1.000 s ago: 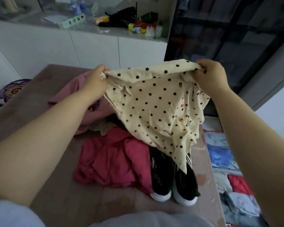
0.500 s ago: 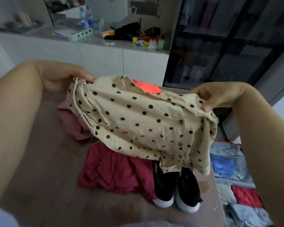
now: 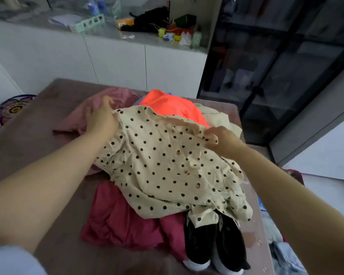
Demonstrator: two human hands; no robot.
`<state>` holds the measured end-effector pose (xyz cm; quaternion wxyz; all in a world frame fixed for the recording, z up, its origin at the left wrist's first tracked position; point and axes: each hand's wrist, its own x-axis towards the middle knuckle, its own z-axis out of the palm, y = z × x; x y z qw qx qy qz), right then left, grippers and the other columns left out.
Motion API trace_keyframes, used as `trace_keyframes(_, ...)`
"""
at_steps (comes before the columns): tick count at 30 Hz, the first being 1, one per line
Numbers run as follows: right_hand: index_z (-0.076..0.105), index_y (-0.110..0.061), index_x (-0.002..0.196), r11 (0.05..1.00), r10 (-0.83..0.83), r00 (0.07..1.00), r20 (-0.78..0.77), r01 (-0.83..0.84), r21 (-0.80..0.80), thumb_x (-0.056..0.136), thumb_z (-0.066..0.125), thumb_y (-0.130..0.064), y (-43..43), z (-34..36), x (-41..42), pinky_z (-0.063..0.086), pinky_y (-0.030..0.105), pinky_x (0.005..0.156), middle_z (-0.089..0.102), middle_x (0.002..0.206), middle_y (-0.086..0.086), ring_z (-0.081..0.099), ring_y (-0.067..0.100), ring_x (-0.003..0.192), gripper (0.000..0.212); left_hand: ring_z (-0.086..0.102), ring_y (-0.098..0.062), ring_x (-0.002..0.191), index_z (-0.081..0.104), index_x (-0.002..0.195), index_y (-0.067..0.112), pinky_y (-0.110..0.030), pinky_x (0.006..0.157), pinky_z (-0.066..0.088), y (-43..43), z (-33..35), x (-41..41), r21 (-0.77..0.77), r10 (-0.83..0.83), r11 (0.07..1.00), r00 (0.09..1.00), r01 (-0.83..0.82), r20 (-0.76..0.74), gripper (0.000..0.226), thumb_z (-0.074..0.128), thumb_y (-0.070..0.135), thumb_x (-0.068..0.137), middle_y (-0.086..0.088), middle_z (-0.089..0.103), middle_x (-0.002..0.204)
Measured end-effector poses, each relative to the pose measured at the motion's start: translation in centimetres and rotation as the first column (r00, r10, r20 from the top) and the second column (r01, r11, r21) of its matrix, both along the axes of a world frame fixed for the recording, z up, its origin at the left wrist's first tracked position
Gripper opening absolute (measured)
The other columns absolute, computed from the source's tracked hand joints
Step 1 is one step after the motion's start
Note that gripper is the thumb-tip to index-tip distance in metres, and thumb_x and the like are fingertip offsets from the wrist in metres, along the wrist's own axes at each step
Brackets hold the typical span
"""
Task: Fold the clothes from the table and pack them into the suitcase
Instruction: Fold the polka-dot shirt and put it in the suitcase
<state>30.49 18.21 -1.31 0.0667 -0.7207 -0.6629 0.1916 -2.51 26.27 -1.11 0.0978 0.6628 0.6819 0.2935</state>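
A cream shirt with dark polka dots (image 3: 167,167) lies spread over the clothes pile on the brown table (image 3: 28,147). My left hand (image 3: 102,118) holds its far left corner. My right hand (image 3: 221,139) pinches its far right edge. Under it lie a dark red garment (image 3: 123,221), a pink garment (image 3: 83,116), a bright orange garment (image 3: 171,104) and a plain cream garment (image 3: 220,118). Clothes in the suitcase (image 3: 282,253) show on the floor to the right of the table.
A pair of black shoes with white soles (image 3: 214,243) stands at the table's near right, partly under the shirt. A white cabinet with a cluttered counter (image 3: 115,56) runs behind the table. A dark glass cabinet (image 3: 276,66) stands at the right.
Both hands have lowered the polka-dot shirt from the air onto the pile, and it now lies spread out. The orange garment behind it has come into view.
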Motion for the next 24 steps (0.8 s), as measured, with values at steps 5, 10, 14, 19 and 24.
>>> trace_keyframes(5, 0.035, -0.023, 0.139, 0.971, -0.218, 0.972, -0.09, 0.225, 0.08, 0.091, 0.058, -0.025, 1.2, -1.8, 1.0, 0.048, 0.037, 0.08, 0.059, 0.111, 0.007, 0.06, 0.029, 0.101, 0.054, 0.053, -0.033, 0.103, 0.055, 0.082, 0.02, -0.043, 0.106, 0.023, 1.1, -1.4, -0.1, 0.036, -0.081, 0.995, 0.979, 0.089, -0.187, 0.02, 0.049, 0.001, 0.085, -0.007, 0.062, 0.09)
trace_keyframes(10, 0.063, -0.012, 0.073, 0.969, -0.248, 0.955, -0.166, 0.246, -0.033, 0.087, 0.064, -0.026, 5.0, 0.2, 3.1, 0.039, 0.027, 0.058, 0.051, 0.064, -0.001, 0.048, 0.016, 0.06, 0.02, 0.041, -0.029, 0.124, 0.06, 0.118, 0.023, -0.046, 0.112, 0.008, 2.7, -1.8, 0.4, -0.182, -0.184, 0.975, 0.919, 0.126, -0.348, 0.027, 0.053, 0.021, 0.092, -0.005, 0.053, 0.129)
trace_keyframes(14, 0.053, -0.016, 0.064, 0.853, -0.414, 0.825, -0.385, 0.499, 0.154, 0.091, 0.047, -0.013, 7.1, 1.7, 3.4, 0.042, 0.029, 0.057, 0.053, 0.064, 0.002, 0.049, 0.019, 0.061, 0.028, 0.028, -0.029, 0.132, 0.046, 0.135, 0.027, -0.049, 0.114, 0.01, 3.6, -2.6, 1.2, -0.236, -0.244, 0.958, 0.898, 0.164, -0.366, 0.045, 0.055, 0.024, 0.09, 0.0, 0.04, 0.145)
trace_keyframes(19, 0.014, -0.032, 0.149, 0.956, -0.211, 0.812, -0.544, 0.287, 0.057, 0.097, 0.047, -0.013, 6.4, 0.9, 1.4, 0.042, 0.031, 0.092, 0.046, 0.122, 0.001, 0.049, 0.016, 0.108, 0.065, -0.006, -0.034, 0.143, 0.013, 0.149, 0.034, -0.054, 0.114, -0.004, 3.3, -2.9, 2.3, -0.355, -0.185, 0.933, 0.926, 0.06, -0.33, 0.073, 0.056, 0.034, 0.09, -0.004, -0.004, 0.158)
trace_keyframes(24, 0.056, -0.026, 0.125, 0.998, -0.059, 0.913, -0.404, 0.06, -0.01, 0.092, 0.059, -0.015, 0.0, -2.0, 2.0, 0.045, 0.018, 0.077, 0.052, 0.125, -0.004, 0.048, 0.009, 0.11, 0.035, 0.012, -0.032, 0.141, 0.032, 0.144, 0.026, -0.046, 0.115, 0.002, -3.1, -4.4, 3.0, -0.17, -0.339, 0.936, 0.919, 0.309, -0.199, 0.062, 0.057, 0.028, 0.088, -0.007, 0.024, 0.152)
